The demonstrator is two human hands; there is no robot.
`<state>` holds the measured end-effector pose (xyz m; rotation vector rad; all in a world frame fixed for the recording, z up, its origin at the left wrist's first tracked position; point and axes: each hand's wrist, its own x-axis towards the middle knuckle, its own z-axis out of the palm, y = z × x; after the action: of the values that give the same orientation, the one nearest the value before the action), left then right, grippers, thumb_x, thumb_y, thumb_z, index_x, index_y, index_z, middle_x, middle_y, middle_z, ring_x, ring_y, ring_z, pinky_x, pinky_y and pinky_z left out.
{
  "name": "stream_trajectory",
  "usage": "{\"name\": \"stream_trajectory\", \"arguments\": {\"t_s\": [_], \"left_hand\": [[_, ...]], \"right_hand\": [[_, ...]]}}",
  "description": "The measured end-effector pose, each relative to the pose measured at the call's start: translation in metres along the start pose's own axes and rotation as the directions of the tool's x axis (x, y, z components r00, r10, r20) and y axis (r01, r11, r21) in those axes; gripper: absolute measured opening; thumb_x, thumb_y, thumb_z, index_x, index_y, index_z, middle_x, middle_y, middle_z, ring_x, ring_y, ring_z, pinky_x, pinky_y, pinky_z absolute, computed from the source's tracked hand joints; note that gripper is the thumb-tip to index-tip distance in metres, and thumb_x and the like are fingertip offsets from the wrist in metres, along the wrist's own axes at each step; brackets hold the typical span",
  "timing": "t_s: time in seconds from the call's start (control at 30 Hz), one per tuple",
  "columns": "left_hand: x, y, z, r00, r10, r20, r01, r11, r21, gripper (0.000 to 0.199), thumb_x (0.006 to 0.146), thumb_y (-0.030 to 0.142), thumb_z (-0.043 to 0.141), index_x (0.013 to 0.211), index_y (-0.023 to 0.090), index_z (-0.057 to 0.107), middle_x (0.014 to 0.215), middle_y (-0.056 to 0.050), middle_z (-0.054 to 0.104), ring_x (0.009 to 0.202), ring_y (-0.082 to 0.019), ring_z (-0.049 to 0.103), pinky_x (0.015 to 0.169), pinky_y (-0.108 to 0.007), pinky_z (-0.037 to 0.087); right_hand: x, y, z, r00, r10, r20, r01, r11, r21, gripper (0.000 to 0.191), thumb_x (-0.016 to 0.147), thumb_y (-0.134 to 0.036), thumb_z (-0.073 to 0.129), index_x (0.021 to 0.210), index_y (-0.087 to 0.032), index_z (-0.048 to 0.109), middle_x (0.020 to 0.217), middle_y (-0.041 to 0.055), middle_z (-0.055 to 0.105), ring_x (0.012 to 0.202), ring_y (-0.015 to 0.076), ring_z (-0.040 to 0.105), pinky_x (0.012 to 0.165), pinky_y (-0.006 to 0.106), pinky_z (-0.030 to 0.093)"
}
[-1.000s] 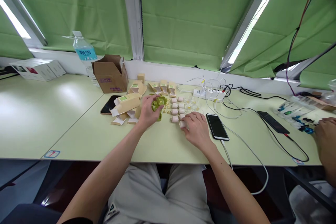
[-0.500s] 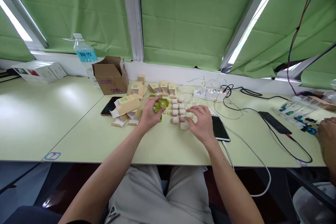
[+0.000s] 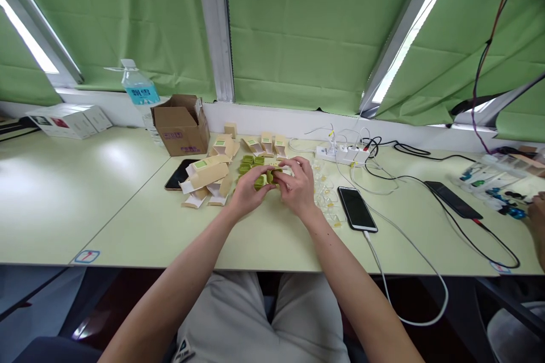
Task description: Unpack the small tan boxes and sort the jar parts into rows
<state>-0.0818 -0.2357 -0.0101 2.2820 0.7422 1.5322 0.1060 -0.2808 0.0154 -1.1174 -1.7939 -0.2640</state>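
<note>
My left hand (image 3: pixel 250 188) is closed on a small green plastic case (image 3: pixel 271 176), with thumb and fingertips at its edges. My right hand (image 3: pixel 298 186) meets it from the right, its fingers pinched together at the case; what they hold is too small and covered to make out. Just behind my left hand several more green cases (image 3: pixel 249 163) stand close together. To the right of my right hand lie several clear plastic pieces with yellow bits (image 3: pixel 330 198). The pale pink cylinders are hidden behind my right hand.
Opened small cartons (image 3: pixel 208 173) lie at the left beside a black phone (image 3: pixel 179 174) and a brown cardboard box (image 3: pixel 181 127). On the right are a white-framed phone (image 3: pixel 356 208) on a cable, a power strip (image 3: pixel 343 153), another dark phone (image 3: pixel 453 200) and a person's hand (image 3: pixel 537 212).
My right hand has moved left from beside the pink cylinders to the green case in my left hand, closing its fingers. My left hand has shifted slightly right with the case.
</note>
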Motion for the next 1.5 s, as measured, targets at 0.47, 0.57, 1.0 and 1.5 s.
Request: {"name": "stream_trajectory", "arguments": {"t_s": [0.47, 0.57, 1.0, 1.5], "left_hand": [[0.009, 0.021, 0.000, 0.884, -0.420, 0.205, 0.464, 0.742, -0.484, 0.063, 0.094, 0.079, 0.064, 0.090, 0.017, 0.067, 0.065, -0.002, 0.062, 0.056, -0.012, 0.055, 0.052, -0.024, 0.040], [0.010, 0.027, -0.001, 0.878, -0.394, 0.273, 0.478, 0.752, -0.454, 0.069, 0.096, 0.083, 0.057, 0.070, 0.019, 0.055, 0.058, 0.001, 0.051, 0.051, -0.010, 0.043, 0.050, -0.025, 0.030], [0.011, 0.039, 0.002, 0.865, -0.392, 0.314, 0.502, 0.646, -0.575, 0.066, 0.092, 0.082, 0.064, 0.071, 0.022, 0.045, 0.061, 0.005, 0.042, 0.052, -0.008, 0.039, 0.050, -0.024, 0.027], [0.007, 0.032, 0.011, 0.818, -0.468, 0.335, 0.563, 0.529, -0.635, 0.068, 0.086, 0.082, 0.072, 0.075, 0.024, 0.040, 0.062, 0.008, 0.033, 0.050, -0.006, 0.027, 0.048, -0.022, 0.019]], "right_hand": [[-0.008, 0.005, 0.006, 0.930, 0.365, 0.041, -0.304, 0.702, 0.644, 0.016, 0.083, -0.027, 0.079, 0.097, -0.025, 0.088, 0.114, 0.0082, 0.079, 0.098, 0.0227, 0.076, 0.080, 0.036, 0.069], [-0.009, 0.002, 0.004, 0.936, 0.351, 0.020, -0.279, 0.706, 0.650, 0.015, 0.089, -0.034, 0.080, 0.098, -0.025, 0.087, 0.116, 0.0098, 0.079, 0.105, 0.0251, 0.076, 0.083, 0.038, 0.069], [-0.012, 0.002, 0.013, 0.925, 0.346, 0.158, -0.332, 0.532, 0.779, 0.068, 0.074, -0.043, 0.099, 0.133, -0.030, 0.068, 0.123, 0.0080, 0.074, 0.111, 0.0248, 0.074, 0.093, 0.040, 0.068], [-0.015, -0.002, 0.016, 0.938, 0.338, 0.081, -0.278, 0.592, 0.757, 0.050, 0.074, -0.040, 0.098, 0.118, -0.030, 0.077, 0.120, 0.0063, 0.069, 0.110, 0.0241, 0.073, 0.096, 0.040, 0.067]]}}
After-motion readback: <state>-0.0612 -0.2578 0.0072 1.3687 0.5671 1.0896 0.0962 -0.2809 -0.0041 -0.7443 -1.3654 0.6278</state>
